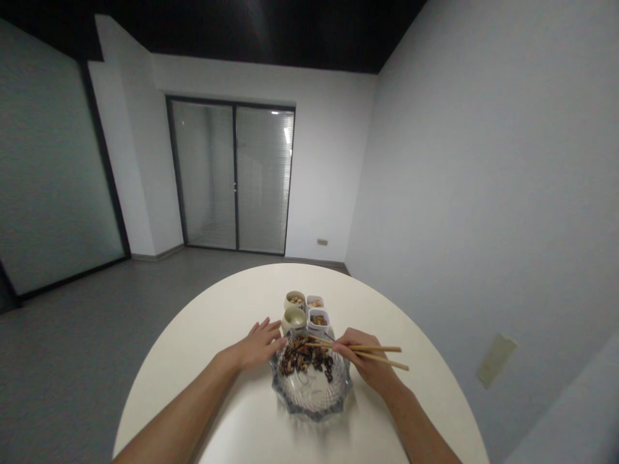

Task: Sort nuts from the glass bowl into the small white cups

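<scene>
A scalloped glass bowl [312,393] sits on the round white table [217,361] with dark mixed nuts or dried pieces heaped at its far side. My right hand [363,358] is closed round a pair of wooden chopsticks [382,354], their tips over the heap. My left hand [261,344] rests flat with fingers stretched out, touching the bowl's left rim. Beyond the bowl stand two round cream cups [294,317] and two small square white dishes [318,318] holding bits of food.
The table's far edge curves near a grey floor [97,335]. A white wall [483,225] runs close on the right. Glass sliding doors [235,177] with blinds close the far end of the room.
</scene>
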A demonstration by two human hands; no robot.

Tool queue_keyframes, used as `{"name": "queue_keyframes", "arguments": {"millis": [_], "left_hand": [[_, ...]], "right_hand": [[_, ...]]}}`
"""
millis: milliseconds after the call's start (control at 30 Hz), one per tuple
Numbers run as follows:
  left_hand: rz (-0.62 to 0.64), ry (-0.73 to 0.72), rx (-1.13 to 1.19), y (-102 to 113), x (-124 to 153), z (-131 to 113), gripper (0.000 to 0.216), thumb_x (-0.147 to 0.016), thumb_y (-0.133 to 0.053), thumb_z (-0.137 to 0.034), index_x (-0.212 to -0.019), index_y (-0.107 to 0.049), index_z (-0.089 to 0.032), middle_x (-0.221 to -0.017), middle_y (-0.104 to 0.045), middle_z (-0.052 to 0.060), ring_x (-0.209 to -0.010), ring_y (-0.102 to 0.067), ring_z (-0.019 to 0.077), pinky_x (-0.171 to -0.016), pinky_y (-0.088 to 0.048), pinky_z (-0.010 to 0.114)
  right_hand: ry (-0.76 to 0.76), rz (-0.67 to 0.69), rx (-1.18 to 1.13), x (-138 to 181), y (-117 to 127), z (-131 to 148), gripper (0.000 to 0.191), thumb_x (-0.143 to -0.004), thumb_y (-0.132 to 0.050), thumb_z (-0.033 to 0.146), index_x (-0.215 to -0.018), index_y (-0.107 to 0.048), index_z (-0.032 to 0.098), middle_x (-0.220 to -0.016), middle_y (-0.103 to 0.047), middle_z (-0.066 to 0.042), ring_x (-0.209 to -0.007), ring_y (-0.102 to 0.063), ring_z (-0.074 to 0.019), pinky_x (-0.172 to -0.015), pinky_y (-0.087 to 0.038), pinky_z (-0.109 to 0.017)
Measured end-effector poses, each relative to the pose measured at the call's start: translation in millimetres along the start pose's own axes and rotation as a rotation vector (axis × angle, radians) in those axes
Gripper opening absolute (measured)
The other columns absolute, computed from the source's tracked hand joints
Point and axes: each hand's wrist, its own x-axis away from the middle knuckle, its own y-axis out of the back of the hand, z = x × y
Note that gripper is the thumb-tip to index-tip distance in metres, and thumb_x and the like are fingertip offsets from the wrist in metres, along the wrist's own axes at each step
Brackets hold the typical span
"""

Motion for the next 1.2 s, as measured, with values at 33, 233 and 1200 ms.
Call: {"name": "queue_keyframes", "arguments": {"millis": [33,233,1200], "left_hand": [[-0.004,0.001,0.004,-0.4,-0.5,0.2,0.061,-0.103,-0.019,-0.064,-0.138,-0.053,-0.027,-0.16,-0.025,0.007,-0.147,-0.009,0.0363,-0.115,-0.009,0.058],[-0.014,0.0,0.008,0.3,0.0,-1.9,0.061,-0.103,-0.02,-0.063,-0.137,-0.055,-0.027,-0.159,-0.025,0.007,-0.146,-0.011,0.0366,-0.115,-0.009,0.058],[0.0,0.013,0.002,1.3,2.8,-5.4,0.057,-0.104,-0.022,-0.059,-0.134,-0.057,-0.025,-0.159,-0.026,0.008,-0.146,-0.01,0.0369,-0.115,-0.009,0.059]], "right_hand": [[0.01,0.012,0.003,0.0,0.0,0.5,0.031,-0.091,-0.062,0.047,-0.076,-0.075,0.023,-0.068,-0.068,-0.002,-0.062,-0.059,-0.0162,-0.058,-0.044,-0.026],[0.024,0.043,0.045,-0.5,1.1,3.1,0.031,-0.093,-0.06,0.045,-0.076,-0.075,0.023,-0.067,-0.068,-0.001,-0.061,-0.059,-0.0159,-0.057,-0.044,-0.025],[-0.114,-0.11,-0.157,0.7,1.2,-0.6,0.035,-0.091,-0.059,0.043,-0.068,-0.073,0.019,-0.054,-0.063,-0.001,-0.052,-0.058,-0.0158,-0.052,-0.043,-0.025]]}}
